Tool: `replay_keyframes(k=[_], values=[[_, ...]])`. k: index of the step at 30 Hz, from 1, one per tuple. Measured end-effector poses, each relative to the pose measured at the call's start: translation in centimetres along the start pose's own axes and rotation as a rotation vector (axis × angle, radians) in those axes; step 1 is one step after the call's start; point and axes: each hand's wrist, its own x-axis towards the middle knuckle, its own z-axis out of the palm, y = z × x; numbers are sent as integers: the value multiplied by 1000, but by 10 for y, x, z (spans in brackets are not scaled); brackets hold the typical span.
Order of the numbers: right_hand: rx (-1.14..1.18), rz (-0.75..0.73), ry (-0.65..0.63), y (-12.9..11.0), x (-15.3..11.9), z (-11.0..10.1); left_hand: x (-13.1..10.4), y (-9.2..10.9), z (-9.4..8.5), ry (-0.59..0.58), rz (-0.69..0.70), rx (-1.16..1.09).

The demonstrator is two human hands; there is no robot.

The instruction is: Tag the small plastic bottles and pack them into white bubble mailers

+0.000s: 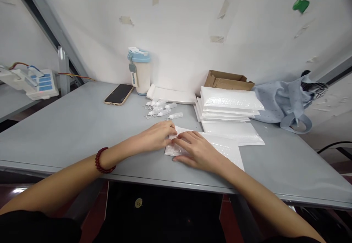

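A white padded envelope (224, 148) lies flat on the grey table, its left end under my two hands. My left hand (158, 135) is closed at that end, thumb and fingers pinched at the edge. My right hand (196, 149) lies over the envelope with bent fingers gripping the same end, its thumb held lower and apart. The fingertips of both hands nearly meet and partly hide what is between them. Just beyond my left hand lie several small clear plastic bottles (164, 112) with white caps and thin loops.
Behind my right hand rises a stack of white padded envelopes (231, 101), with an open cardboard box (228, 81) behind it. A blue cloth bag (283, 100) lies at right. Further left are a cup (143, 72), a phone (118, 94) and a white folded strip (173, 95).
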Motion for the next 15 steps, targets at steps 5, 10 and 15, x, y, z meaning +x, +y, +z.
replay_keyframes(k=[5, 10, 15], values=[[-52, -97, 107, 1, -1, 5, -2, 1, 0, -98, 73, 51], [-118, -159, 162, -2, 0, 15, -10, 7, 8, -239, 56, 137], [-191, -145, 76, -10, 2, 11, -13, 11, 8, -328, 2, 165]])
